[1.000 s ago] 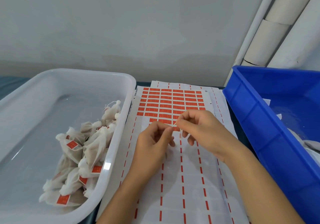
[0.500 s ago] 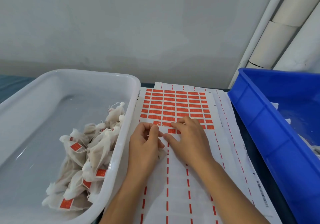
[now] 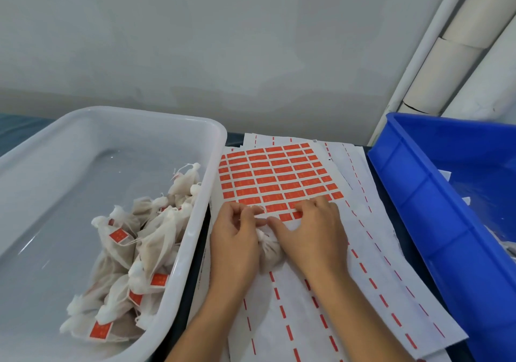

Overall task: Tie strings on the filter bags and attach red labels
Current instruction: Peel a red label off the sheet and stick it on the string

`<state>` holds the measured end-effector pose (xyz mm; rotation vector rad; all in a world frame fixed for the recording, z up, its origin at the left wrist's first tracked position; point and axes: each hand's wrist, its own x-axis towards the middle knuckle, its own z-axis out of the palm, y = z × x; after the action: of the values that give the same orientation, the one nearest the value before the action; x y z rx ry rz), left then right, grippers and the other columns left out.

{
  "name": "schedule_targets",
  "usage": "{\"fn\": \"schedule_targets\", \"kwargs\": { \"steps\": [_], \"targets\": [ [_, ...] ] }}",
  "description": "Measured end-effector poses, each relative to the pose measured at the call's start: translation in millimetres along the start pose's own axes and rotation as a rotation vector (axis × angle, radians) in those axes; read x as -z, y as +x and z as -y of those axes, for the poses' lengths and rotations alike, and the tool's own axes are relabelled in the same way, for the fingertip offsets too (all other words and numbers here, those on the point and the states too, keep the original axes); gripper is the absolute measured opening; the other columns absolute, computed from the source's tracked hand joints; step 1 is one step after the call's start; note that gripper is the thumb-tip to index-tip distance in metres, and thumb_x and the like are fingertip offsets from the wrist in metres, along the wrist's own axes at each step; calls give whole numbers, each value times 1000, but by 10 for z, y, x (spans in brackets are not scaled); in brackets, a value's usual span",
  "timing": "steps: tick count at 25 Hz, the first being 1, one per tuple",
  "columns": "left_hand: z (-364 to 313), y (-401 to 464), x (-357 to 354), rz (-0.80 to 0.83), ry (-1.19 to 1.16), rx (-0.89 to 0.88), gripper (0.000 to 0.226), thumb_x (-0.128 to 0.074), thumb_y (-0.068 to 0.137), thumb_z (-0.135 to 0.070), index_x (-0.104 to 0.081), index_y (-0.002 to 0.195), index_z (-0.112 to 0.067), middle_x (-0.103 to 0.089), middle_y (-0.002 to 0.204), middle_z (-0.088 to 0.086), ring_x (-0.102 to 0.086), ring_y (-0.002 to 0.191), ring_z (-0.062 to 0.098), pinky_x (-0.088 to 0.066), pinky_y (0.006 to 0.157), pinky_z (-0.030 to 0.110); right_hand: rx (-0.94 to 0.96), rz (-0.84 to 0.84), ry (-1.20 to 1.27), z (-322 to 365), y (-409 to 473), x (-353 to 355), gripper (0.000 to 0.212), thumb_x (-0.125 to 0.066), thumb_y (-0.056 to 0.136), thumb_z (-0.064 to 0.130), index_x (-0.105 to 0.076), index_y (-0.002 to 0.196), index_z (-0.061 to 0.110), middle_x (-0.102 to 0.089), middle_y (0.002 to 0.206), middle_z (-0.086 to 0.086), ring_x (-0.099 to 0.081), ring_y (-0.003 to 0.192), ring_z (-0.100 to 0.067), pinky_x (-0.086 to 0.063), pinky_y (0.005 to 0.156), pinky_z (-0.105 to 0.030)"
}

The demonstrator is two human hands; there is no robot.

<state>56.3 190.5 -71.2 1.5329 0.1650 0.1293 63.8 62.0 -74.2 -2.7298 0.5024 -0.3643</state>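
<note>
A sheet of red labels [image 3: 276, 178] lies on the table between two bins. A white filter bag [image 3: 268, 250] rests on the sheet, wedged between my two hands. My left hand [image 3: 236, 243] pinches the bag's thin string near the lowest row of labels. My right hand [image 3: 311, 233] lies flat over the bag's right side, with its fingertips on the lowest red labels and its thumb touching my left thumb. Whether a label is lifted is hidden by the fingers.
A white tub [image 3: 192, 230] on the left holds several tied bags with red labels [image 3: 131, 264]. A blue bin [image 3: 435, 222] stands on the right. Used label sheets with red dashes [image 3: 321, 319] spread beneath my forearms. White pipes [image 3: 446, 54] rise at the back right.
Both hands dropped from holding the string in the air down onto the label sheet. The filter bag now shows between them, and my right fingers reached the lowest label row.
</note>
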Motion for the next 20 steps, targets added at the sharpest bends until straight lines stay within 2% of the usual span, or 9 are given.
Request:
{"fn": "schedule_targets", "kwargs": {
  "steps": [7,12,17,20],
  "targets": [
    [32,15,-21,-59,-6,28,15,-53,108,-25,-65,99,-22,-76,96,-12,-74,92,4,-57,75,19,24,-44,-36,75,-73,-22,64,-56,83,79,-69,125,31,-66,124,10,-63,104,-13,-52,86,-26],
    [34,19,-18,-55,4,30,15,-54,107,-26,-65,98,-22,-75,94,-14,-74,90,5,-60,82,30,-5,-18,44,122,-45,25,57,-60,86,73,-71,122,31,-71,118,10,-68,97,-14,-56,85,-29],
    [26,21,-27,-53,19,29,16,-53,108,-25,-64,98,-22,-73,91,-17,-73,89,4,-59,84,32,31,-15,-11,168,-38,92,49,-60,88,68,-68,120,32,-72,115,11,-69,94,-15,-54,84,-29],
    [27,21,-22,-52,23,23,17,-52,108,-25,-65,97,-23,-74,91,-16,-73,88,4,-59,83,32,51,3,10,149,-20,109,39,-63,88,65,-69,108,33,-72,105,12,-63,82,-12,-52,78,-26]
  ]
}}
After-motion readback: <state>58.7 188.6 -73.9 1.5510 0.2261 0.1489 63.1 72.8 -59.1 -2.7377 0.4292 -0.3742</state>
